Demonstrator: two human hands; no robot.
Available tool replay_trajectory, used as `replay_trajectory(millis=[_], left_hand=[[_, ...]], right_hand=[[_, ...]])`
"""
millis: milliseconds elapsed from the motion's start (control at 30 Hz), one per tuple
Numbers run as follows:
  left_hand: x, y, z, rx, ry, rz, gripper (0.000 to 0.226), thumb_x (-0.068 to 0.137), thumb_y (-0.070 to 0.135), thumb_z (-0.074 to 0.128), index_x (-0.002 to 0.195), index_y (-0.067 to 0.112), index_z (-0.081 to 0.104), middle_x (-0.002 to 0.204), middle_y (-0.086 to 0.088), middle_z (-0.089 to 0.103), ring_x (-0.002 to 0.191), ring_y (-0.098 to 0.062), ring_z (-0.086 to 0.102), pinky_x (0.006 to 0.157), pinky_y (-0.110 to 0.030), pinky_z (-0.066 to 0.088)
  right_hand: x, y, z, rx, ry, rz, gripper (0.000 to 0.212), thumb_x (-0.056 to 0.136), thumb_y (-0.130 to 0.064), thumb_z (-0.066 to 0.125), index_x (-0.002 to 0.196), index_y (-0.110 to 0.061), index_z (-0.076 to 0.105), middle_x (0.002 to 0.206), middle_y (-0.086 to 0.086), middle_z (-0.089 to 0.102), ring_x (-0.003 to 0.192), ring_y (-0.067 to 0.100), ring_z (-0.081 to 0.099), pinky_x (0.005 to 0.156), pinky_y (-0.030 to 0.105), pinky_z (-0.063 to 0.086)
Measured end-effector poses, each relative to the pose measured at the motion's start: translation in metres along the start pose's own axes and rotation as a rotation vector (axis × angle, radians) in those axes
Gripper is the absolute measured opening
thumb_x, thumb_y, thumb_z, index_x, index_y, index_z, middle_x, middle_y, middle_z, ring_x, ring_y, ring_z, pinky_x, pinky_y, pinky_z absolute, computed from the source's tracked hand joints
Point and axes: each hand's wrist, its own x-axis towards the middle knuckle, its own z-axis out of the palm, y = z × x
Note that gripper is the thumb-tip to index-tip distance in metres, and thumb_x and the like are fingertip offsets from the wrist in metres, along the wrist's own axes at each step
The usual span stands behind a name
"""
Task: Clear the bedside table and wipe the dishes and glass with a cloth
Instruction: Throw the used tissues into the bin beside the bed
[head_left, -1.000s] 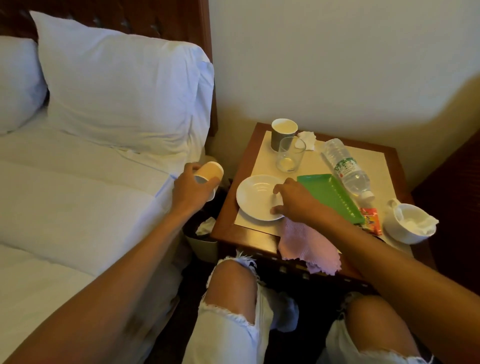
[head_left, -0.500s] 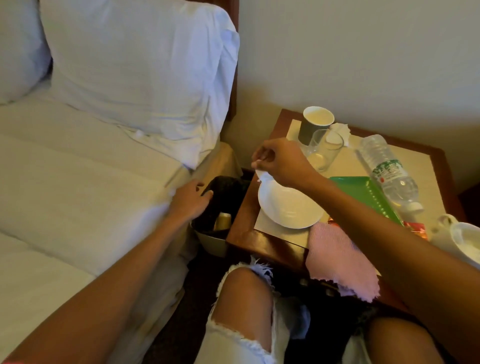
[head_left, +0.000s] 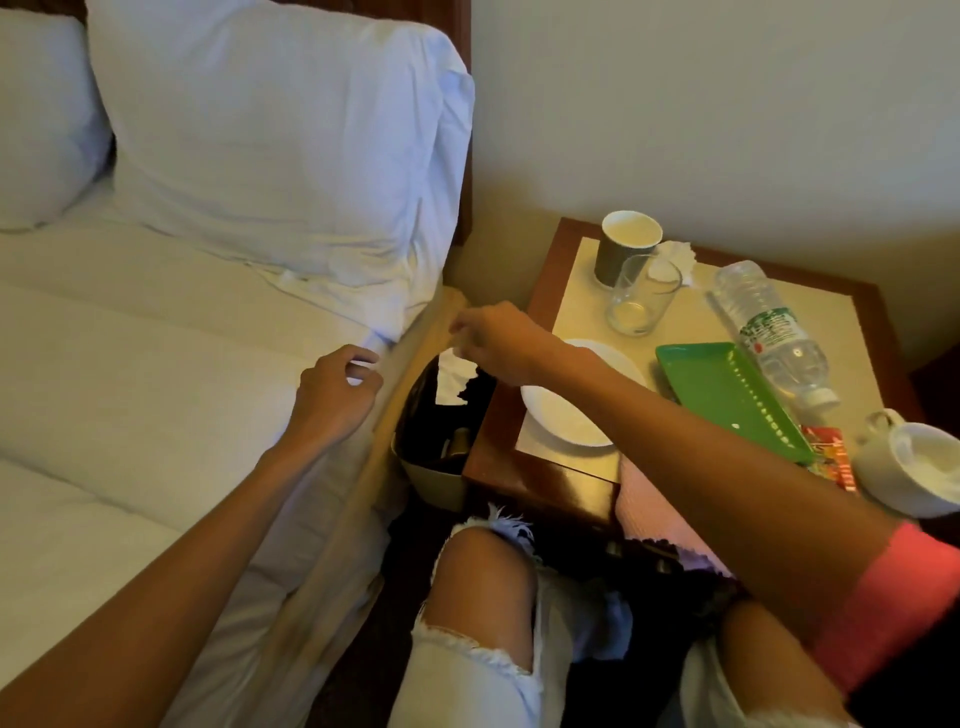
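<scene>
My right hand (head_left: 493, 340) hovers over the dark-lined waste bin (head_left: 431, 470), beside the bedside table (head_left: 540, 470). It pinches a crumpled white tissue (head_left: 454, 376) that hangs into the bin's mouth. My left hand (head_left: 337, 389) rests on the bed's edge, fingers loosely curled, holding nothing. On the table are a white plate (head_left: 566, 418), a clear glass (head_left: 641, 296), a grey paper cup (head_left: 626, 244), a green tray (head_left: 727, 395) and a white cup (head_left: 914, 467) with a tissue inside. A pink cloth (head_left: 660, 514) hangs over the table's front edge.
A plastic water bottle (head_left: 769, 332) lies on its side behind the tray. A red packet (head_left: 831, 454) sits by the white cup, and another crumpled tissue (head_left: 675, 254) is behind the glass. The bed with pillows (head_left: 270, 156) fills the left. My knees are below the table.
My left hand dropped the paper cup into the bin and moved onto the bed. My right hand picked a tissue off the plate and carried it left over the bin.
</scene>
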Motion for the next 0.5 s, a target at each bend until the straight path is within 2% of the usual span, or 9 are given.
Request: replay_trajectory(millis=[67, 200, 267, 333, 400, 433, 500], left_hand=[[-0.011, 0.015, -0.003, -0.014, 0.006, 0.063, 0.017, 0.093, 0.021, 0.059, 0.107, 0.024, 0.067, 0.103, 0.003, 0.071, 0.088, -0.023, 0.070, 0.084, -0.032, 0.052], [-0.047, 0.070, 0.006, -0.040, -0.040, 0.204, 0.011, 0.094, 0.021, 0.061, 0.098, 0.027, 0.068, 0.092, 0.010, 0.069, 0.071, 0.000, 0.067, 0.066, -0.015, 0.050], [-0.070, 0.101, 0.019, -0.079, -0.076, 0.296, 0.009, 0.095, 0.020, 0.062, 0.097, 0.025, 0.069, 0.089, 0.009, 0.069, 0.069, -0.003, 0.067, 0.060, -0.010, 0.050], [-0.092, 0.132, 0.034, -0.096, -0.130, 0.409, 0.009, 0.095, 0.023, 0.063, 0.100, 0.025, 0.070, 0.093, 0.009, 0.070, 0.077, -0.010, 0.068, 0.065, -0.014, 0.053], [-0.112, 0.160, 0.051, -0.118, -0.190, 0.494, 0.011, 0.094, 0.025, 0.063, 0.102, 0.024, 0.070, 0.093, 0.009, 0.071, 0.076, -0.011, 0.068, 0.068, -0.023, 0.057], [-0.124, 0.176, 0.061, -0.114, -0.209, 0.539, 0.011, 0.094, 0.026, 0.063, 0.102, 0.024, 0.070, 0.091, 0.011, 0.071, 0.072, -0.009, 0.068, 0.067, -0.022, 0.056], [-0.143, 0.202, 0.082, -0.073, -0.237, 0.619, 0.009, 0.092, 0.027, 0.065, 0.100, 0.026, 0.070, 0.086, 0.015, 0.070, 0.067, -0.003, 0.066, 0.064, -0.019, 0.051]], right_hand=[[-0.035, 0.001, -0.023, 0.041, 0.050, -0.014, 0.026, 0.096, -0.021, 0.060, 0.119, -0.010, 0.065, 0.116, 0.007, 0.068, 0.099, 0.021, 0.065, 0.085, 0.033, 0.053], [-0.121, 0.017, -0.069, 0.062, 0.156, 0.054, 0.019, 0.095, -0.022, 0.061, 0.112, -0.015, 0.069, 0.112, -0.002, 0.070, 0.094, 0.013, 0.066, 0.081, 0.028, 0.054], [-0.160, 0.028, -0.090, 0.050, 0.213, 0.101, 0.019, 0.095, -0.021, 0.061, 0.111, -0.015, 0.069, 0.111, -0.003, 0.071, 0.093, 0.012, 0.066, 0.081, 0.026, 0.053], [-0.197, 0.038, -0.110, 0.025, 0.268, 0.139, 0.018, 0.095, -0.019, 0.061, 0.110, -0.014, 0.070, 0.109, -0.002, 0.071, 0.092, 0.012, 0.065, 0.080, 0.018, 0.049], [-0.229, 0.048, -0.127, -0.008, 0.303, 0.175, 0.017, 0.095, -0.018, 0.061, 0.109, -0.013, 0.070, 0.106, -0.001, 0.071, 0.090, 0.010, 0.064, 0.077, 0.009, 0.045], [-0.248, 0.054, -0.135, -0.024, 0.311, 0.202, 0.017, 0.095, -0.017, 0.061, 0.108, -0.012, 0.070, 0.105, -0.001, 0.071, 0.089, 0.009, 0.064, 0.077, 0.009, 0.046], [-0.277, 0.066, -0.146, -0.036, 0.324, 0.253, 0.016, 0.094, -0.018, 0.061, 0.107, -0.014, 0.070, 0.103, -0.002, 0.071, 0.089, 0.011, 0.065, 0.082, 0.023, 0.054]])
